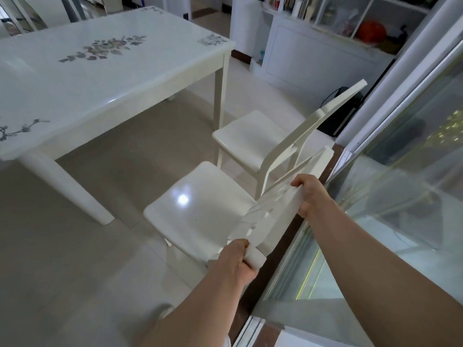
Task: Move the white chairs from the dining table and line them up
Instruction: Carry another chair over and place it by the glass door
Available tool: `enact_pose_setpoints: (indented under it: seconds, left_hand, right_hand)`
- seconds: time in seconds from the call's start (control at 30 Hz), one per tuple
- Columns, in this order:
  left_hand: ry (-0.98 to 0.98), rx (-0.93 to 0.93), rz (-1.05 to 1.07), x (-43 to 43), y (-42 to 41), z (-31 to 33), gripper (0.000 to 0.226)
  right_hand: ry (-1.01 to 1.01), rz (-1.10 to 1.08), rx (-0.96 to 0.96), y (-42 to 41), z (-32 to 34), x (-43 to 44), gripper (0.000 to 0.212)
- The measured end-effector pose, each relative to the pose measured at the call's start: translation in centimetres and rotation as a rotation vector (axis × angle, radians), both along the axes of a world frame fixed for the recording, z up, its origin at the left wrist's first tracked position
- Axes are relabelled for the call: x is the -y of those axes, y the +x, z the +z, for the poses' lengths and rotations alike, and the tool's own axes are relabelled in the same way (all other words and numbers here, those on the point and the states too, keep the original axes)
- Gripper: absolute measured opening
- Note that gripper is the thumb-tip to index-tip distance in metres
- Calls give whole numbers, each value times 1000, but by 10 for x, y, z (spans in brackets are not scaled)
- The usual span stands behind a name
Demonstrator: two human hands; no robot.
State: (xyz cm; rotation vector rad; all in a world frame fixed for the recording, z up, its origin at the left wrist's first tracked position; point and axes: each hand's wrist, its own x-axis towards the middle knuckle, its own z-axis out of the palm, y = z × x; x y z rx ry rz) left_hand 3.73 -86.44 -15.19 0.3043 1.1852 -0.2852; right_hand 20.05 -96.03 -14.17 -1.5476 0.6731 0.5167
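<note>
- Your left hand grips the near end of the back rail of the near chair, fingers curled round it
- Your right hand holds the far part of the same rail
- This chair is just beside the second chair, both between the dining table and the glass door

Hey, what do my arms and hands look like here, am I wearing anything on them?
Nothing worn that shows. The left hand and right hand are bare, no gloves, and no rings are visible. The left forearm and right forearm are bare to the frame's edge: no sleeves, watch or bracelet in view.
</note>
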Motion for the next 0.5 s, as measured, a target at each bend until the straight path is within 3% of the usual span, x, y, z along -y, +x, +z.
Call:
enact_pose_setpoints:
  seconds: [0.17, 0.27, 0.37, 0.5]
  left_hand:
    - [-27, -24, -69, 16, 5, -9, 16]
    - [-56, 1, -93, 26, 7, -12, 26]
    - [-83, -31, -150, 31, 8, -13, 21]
    - [-105, -75, -225, 35, 10, -15, 20]
  right_hand:
    - [-81, 21, -39, 7, -13, 21, 71]
    - [-123, 14, -46, 4, -8, 27, 56]
    - [-158, 8, -47, 1, -4, 30, 35]
    - [-181, -39, -46, 3, -8, 35, 37]
